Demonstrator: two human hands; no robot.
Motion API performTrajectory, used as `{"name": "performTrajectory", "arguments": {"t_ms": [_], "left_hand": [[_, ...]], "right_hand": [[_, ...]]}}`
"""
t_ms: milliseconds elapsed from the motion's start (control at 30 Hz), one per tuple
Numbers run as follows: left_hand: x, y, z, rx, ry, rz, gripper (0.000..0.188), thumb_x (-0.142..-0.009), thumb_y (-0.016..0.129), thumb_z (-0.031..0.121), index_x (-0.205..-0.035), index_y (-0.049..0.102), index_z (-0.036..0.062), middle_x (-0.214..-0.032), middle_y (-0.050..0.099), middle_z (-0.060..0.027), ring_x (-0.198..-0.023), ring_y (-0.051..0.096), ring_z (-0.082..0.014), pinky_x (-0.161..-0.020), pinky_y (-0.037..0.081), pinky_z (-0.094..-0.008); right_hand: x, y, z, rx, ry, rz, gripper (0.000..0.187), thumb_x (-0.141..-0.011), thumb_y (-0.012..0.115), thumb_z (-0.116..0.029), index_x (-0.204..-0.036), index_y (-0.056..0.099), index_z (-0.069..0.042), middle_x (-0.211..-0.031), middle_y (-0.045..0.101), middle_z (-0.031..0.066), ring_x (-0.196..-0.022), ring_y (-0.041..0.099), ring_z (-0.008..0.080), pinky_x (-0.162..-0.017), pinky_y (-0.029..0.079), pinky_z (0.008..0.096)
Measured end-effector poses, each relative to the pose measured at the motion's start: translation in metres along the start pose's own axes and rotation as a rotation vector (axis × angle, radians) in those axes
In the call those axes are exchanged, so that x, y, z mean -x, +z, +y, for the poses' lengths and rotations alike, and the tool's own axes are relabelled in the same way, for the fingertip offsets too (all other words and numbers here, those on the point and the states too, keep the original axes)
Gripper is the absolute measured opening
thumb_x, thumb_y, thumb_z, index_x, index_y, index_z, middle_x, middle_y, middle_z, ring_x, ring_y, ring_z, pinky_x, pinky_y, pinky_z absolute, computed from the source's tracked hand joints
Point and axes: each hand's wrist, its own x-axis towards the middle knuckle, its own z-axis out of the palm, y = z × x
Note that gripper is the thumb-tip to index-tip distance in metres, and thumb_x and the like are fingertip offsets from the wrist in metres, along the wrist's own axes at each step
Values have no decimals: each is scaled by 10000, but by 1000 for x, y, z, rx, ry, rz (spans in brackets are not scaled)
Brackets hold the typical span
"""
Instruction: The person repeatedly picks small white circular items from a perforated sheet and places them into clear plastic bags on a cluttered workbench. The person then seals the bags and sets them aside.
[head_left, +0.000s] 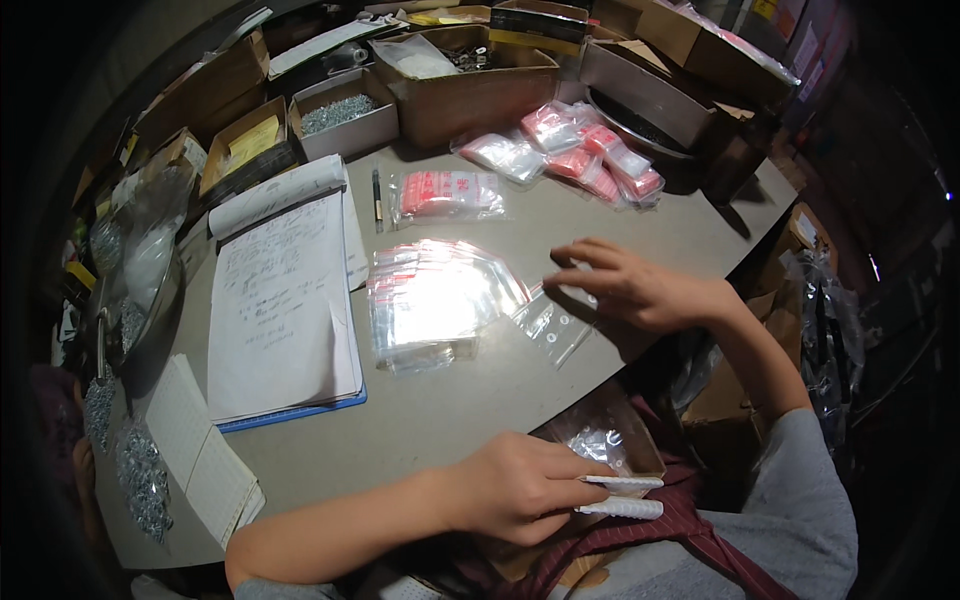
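My right hand (645, 288) hovers over the right side of the table, fingers apart and slightly bent, with nothing visible in them. Just below its fingertips lies a clear zip bag (553, 328) with small round pieces; whether they touch I cannot tell. Beside it, to the left, a fanned stack of clear zip bags (435, 305) with red edges shines under the light. Down by my lap, my left hand (525, 490) has its fingers closed at two white ribbed strips (622, 507). They lie along the near side of an open cardboard box (645, 455) holding clear plastic bags.
A clipboard with written sheets (280, 310) lies on the left, near a pen (378, 200). Red-printed bag packs (445, 193) lie farther back. Boxes of metal parts (340, 115) line the far edge. Bags of small hardware (145, 480) sit at the left rim.
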Motion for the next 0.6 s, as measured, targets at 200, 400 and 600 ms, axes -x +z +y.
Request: {"name": "performTrajectory", "arguments": {"t_ms": [200, 400, 600], "left_hand": [[5, 7, 7, 104, -14, -46, 338, -760, 689, 37, -1088, 767, 12, -1171, 751, -157, -883, 762, -274, -729, 624, -344], [2, 7, 9, 169, -37, -76, 327, -770, 688, 46, -1087, 755, 7, -1165, 747, -162, -858, 753, -291, -723, 618, -357], [5, 9, 3, 90, -76, 7, 418, -711, 666, 18, -1116, 770, 13, -1183, 748, -177, -808, 743, -282, -693, 607, -354]], "right_hand": [[28, 26, -44, -442, -213, -103, 767, -661, 536, 13, -1426, 585, -22, -1674, 313, 221, -1564, 236, 449, -1270, 250, 545], [48, 38, -66, -834, -297, -34, 489, -785, 569, -13, -1256, 693, 27, -1380, 632, 210, -1350, 558, 389, -1164, 418, 468], [-11, 28, -78, -587, 24, 350, 343, -854, 660, -62, -1187, 668, 19, -1117, 673, 171, -1043, 670, 356, -938, 537, 435]]}}
